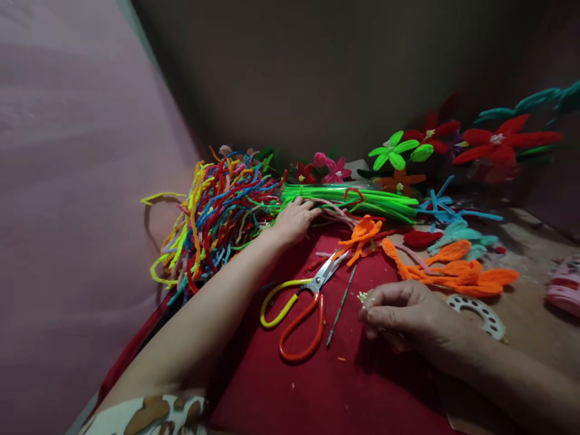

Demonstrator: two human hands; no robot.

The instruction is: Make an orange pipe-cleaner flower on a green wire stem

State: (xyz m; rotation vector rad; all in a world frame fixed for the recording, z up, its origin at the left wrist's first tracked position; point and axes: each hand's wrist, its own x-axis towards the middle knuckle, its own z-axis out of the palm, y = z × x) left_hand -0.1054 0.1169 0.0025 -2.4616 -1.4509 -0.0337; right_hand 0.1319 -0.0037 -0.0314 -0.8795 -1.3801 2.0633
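Observation:
My left hand (296, 219) reaches out to the near edge of a bundle of green pipe cleaners (353, 198). Its fingers are apart and a little bent, touching or just over the bundle; the fingertips are partly hidden. With thumb and fingers pressed together, my right hand (399, 311) pinches a small cluster of pale flower stamens (362, 296). Between the hands lie scissors (312, 290) with one yellow and one red handle, blades parted, and a thin dark green stem (342, 305). Orange pipe-cleaner petals (471, 275) rest beyond my right hand.
A large tangle of multicoloured pipe cleaners (217, 217) spills over at the left. Finished flowers, among them a green flower (393, 150) and a red flower (502, 139), stand along the back. A white ring with holes (480, 314) lies beside my right wrist on the red cloth's (272, 393) side.

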